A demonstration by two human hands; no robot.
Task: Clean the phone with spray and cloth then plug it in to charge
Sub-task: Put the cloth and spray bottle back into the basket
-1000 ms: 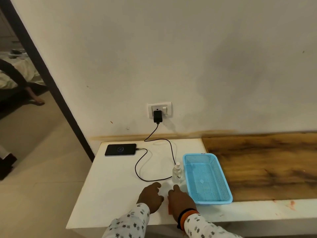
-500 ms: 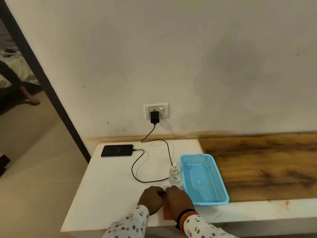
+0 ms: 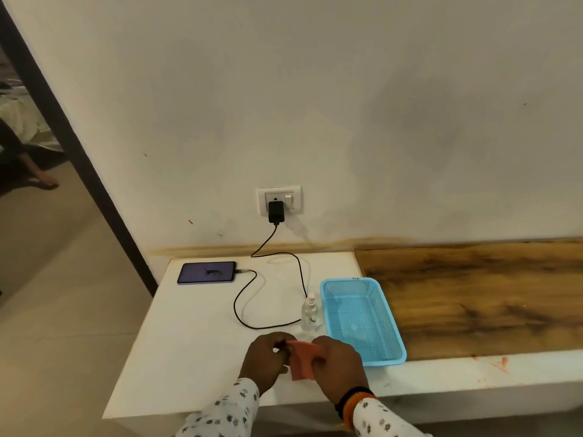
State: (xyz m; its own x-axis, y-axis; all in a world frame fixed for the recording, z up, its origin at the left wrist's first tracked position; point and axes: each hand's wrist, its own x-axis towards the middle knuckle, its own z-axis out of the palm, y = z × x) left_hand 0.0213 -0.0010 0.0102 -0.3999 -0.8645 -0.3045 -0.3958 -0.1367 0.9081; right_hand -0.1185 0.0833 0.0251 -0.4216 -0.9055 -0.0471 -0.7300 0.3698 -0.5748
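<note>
Your left hand (image 3: 266,357) and right hand (image 3: 339,365) are both gripping a pink cloth (image 3: 302,361) (folded). A spray bottle (image 3: 309,312) is standing just beyond your right hand.

Phone (image 3: 206,272) far left on table (image 3: 189,335); spray bottle (image 3: 309,312) just left of basket (image 3: 362,320), seemingly touching; cloth (image 3: 303,361) nearest

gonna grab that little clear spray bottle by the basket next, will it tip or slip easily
The spray bottle looks tall and narrow, so a sideways nudge would probably tip it. Its clear body suggests light plastic, likely easy to lift. It stands close beside the blue basket with the charging cable looping near its base, so a snag seems possible.
</note>
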